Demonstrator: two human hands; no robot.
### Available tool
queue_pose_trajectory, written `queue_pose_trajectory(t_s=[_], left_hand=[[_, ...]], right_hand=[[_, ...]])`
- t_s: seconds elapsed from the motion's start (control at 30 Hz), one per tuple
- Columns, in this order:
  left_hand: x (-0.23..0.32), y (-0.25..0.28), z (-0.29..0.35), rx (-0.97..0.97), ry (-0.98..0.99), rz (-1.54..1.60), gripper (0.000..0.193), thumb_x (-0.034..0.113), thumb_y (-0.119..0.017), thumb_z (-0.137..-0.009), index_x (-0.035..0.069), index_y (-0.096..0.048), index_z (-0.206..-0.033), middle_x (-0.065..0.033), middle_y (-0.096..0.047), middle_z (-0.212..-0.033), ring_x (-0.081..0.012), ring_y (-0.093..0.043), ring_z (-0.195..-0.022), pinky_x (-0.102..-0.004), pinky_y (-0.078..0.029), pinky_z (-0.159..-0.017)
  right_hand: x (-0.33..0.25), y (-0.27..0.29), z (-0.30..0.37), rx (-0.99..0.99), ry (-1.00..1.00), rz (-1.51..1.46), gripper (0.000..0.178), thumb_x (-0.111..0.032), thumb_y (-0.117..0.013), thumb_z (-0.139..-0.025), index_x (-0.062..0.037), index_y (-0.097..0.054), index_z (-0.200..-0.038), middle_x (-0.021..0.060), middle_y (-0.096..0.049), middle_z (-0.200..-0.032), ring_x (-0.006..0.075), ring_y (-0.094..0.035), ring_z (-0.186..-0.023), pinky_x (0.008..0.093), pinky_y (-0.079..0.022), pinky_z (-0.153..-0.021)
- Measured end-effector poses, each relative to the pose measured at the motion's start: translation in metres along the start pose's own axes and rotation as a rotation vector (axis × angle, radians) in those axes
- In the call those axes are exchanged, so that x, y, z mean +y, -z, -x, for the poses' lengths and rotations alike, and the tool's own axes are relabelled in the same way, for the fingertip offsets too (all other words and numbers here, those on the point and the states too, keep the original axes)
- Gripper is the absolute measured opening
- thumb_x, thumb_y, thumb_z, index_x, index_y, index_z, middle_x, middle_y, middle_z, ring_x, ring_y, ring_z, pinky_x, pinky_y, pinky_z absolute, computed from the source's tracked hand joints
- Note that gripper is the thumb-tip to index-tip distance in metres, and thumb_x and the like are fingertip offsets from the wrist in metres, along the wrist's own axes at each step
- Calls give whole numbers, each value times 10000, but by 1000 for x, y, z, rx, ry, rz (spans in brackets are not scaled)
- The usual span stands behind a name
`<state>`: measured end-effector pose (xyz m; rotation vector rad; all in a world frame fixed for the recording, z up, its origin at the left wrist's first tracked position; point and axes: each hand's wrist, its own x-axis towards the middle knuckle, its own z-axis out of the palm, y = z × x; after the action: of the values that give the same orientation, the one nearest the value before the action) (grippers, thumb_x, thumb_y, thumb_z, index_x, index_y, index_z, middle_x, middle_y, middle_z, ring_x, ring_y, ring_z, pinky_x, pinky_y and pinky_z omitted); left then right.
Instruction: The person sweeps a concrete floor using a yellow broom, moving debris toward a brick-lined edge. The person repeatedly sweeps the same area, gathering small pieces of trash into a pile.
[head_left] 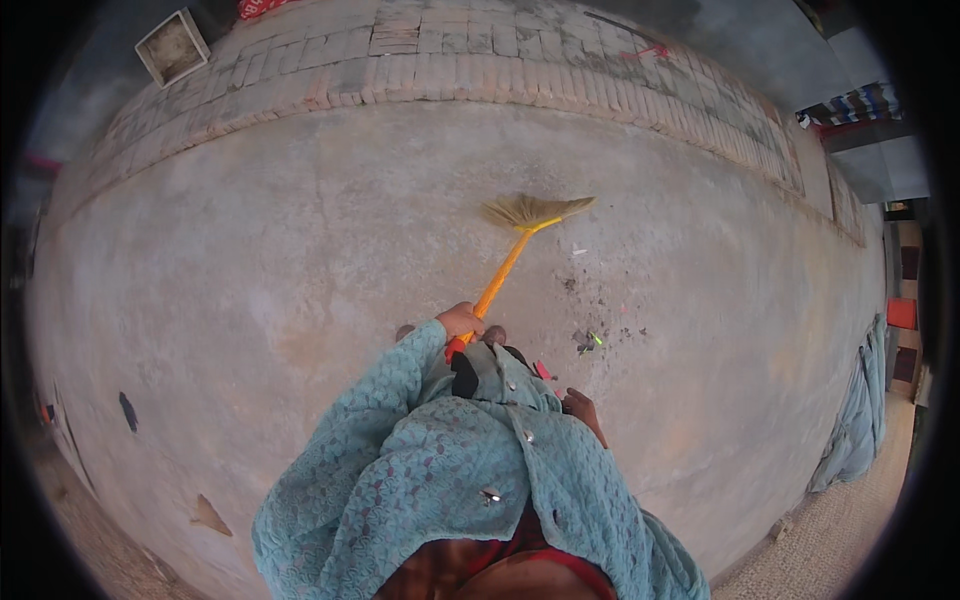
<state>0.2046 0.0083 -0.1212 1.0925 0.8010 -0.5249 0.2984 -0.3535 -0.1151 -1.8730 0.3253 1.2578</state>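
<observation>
Broom [514, 256] reaches ahead to the grey floor [250, 250], near some small dirt bits [584, 347], and our left hand [460, 320] curls around its orange handle [495, 289]. Our right hand [580, 406] is low by our blue coat [430, 460] (we can't tell how open, or if it holds anything).
</observation>
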Motion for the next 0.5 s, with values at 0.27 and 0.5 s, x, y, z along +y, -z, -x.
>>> queue_pose_trajectory(t_s=[0.27, 0.5], left_hand=[[-4, -15, 28, -253, 73, -113, 243, 97, -573, -632, 3, -504, -845, -55, -510, -649, -125, -499, -509, -257, -392, -441], [-17, -21, 27, -143, 92, -181, 215, 37, -560, -600, -26, -494, -796, -65, -487, -598, -151, -471, -473, -281, -370, -415]], right_hand=[[1, 0, -13, 25, -54, -154, 477, -159, -503, -769, -28, -392, -1215, 60, -582, -740, 138, -551, -638, 262, -444, -552], [6, -12, -5, 48, -76, -178, 478, -130, -504, -752, -23, -400, -1206, 68, -581, -767, 145, -555, -649, 272, -454, -573]])
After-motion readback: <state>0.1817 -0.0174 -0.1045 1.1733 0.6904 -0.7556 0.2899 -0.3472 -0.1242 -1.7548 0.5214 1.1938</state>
